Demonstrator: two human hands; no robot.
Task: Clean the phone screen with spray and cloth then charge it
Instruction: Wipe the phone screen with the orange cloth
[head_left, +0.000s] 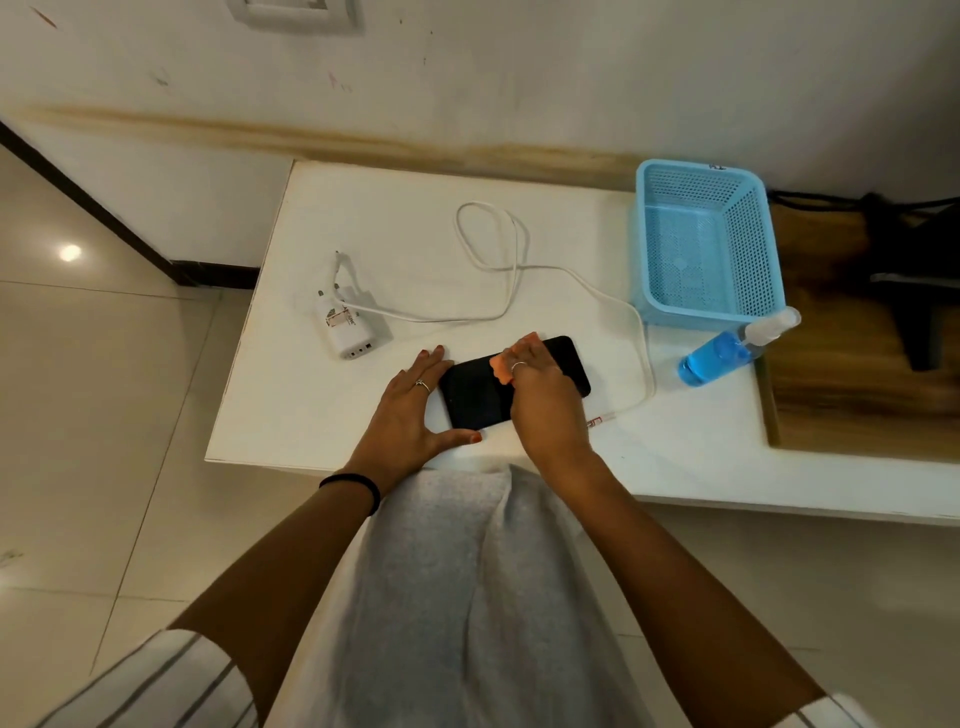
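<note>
A black phone (475, 392) lies flat, screen up, near the front edge of the white table (395, 234). My left hand (410, 410) braces the phone's left end between thumb and fingers. My right hand (540, 384) presses a small orange cloth (506, 358) onto the middle of the screen. A spray bottle (727, 351) of blue liquid lies tilted at the right, beside the basket. A white charger plug (345, 325) sits at the back left; its white cable (498, 260) loops across the table and its free end (602, 418) rests just right of the phone.
An empty light-blue mesh basket (706, 249) stands at the table's back right. Past it is a wooden surface (857, 374) with dark cables. A wall socket (296, 13) is on the wall above. Tiled floor lies to the left.
</note>
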